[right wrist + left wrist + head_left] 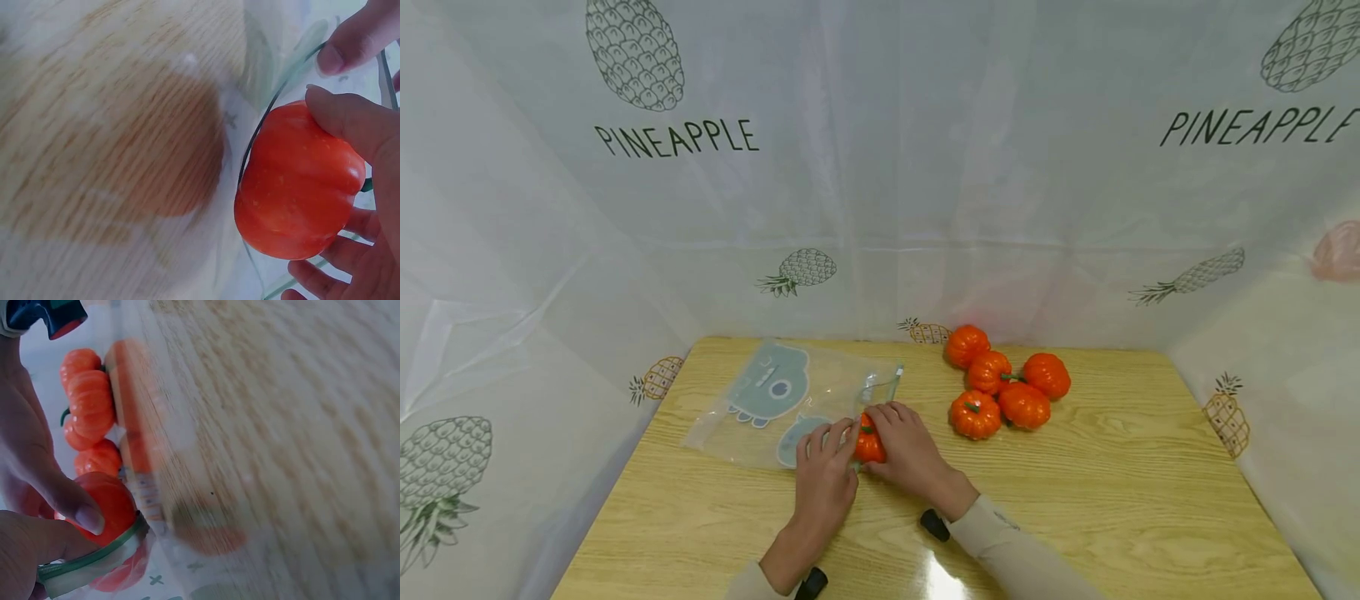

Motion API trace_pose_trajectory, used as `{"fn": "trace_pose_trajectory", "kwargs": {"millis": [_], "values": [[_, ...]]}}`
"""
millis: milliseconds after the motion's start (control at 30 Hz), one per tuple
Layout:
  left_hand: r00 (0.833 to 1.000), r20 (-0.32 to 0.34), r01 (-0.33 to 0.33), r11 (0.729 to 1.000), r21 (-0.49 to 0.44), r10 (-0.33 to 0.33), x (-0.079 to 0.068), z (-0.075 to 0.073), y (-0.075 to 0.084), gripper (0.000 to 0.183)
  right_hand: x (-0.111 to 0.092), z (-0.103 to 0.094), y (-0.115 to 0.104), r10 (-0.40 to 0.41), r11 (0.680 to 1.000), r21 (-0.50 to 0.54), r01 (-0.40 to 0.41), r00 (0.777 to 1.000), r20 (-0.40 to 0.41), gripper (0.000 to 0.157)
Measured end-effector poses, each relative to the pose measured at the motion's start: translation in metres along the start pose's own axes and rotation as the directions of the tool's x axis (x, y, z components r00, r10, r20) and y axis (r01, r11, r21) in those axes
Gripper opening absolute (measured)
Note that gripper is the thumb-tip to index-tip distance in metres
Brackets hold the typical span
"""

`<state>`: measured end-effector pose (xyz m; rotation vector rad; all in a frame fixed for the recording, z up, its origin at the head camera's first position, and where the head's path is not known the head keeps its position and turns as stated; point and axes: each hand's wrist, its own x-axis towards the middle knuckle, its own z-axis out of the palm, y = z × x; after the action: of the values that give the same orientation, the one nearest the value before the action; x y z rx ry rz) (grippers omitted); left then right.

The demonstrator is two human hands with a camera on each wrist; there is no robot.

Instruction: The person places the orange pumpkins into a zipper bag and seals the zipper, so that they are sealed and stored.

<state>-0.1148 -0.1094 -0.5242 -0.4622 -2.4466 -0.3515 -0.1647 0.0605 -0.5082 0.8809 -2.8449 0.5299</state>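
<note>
A clear zip bag with blue-grey cartoon prints lies flat on the table, its mouth toward the right. My right hand grips a small orange toy pumpkin at that mouth. In the right wrist view the pumpkin sits partly inside the opening, thumb on one side and fingers beneath. My left hand pinches the bag's edge; its thumb is by the rim. The green zip strip crosses in front of the pumpkin in the left wrist view. Some left fingers are hidden.
Several more orange pumpkins form a cluster at the back of the wooden table, right of the bag. A white pineapple-print sheet hangs behind the table and along both sides.
</note>
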Motion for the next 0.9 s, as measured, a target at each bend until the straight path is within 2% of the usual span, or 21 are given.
{"fn": "trace_pose_trajectory", "kwargs": {"millis": [233,433,700,900], "values": [[1.000,0.000,0.001,1.000,0.008,-0.001,-0.001,0.001,0.000,0.076,-0.004,0.002,0.002,-0.007,1.000,0.008,0.007,1.000,-0.002,0.084],[1.000,0.020,0.016,1.000,-0.009,-0.016,-0.001,0.000,0.000,0.077,-0.016,0.001,0.008,0.048,0.999,0.019,-0.047,0.998,-0.042,0.094],[1.000,0.015,0.011,1.000,-0.022,-0.011,0.001,0.000,0.002,0.076,-0.021,0.003,0.010,0.059,0.998,0.032,-0.055,0.992,-0.115,0.078],[1.000,-0.011,-0.016,1.000,-0.021,0.016,0.001,0.001,0.002,0.072,-0.015,0.002,0.008,0.041,0.999,0.012,-0.040,0.995,-0.092,0.076]]}}
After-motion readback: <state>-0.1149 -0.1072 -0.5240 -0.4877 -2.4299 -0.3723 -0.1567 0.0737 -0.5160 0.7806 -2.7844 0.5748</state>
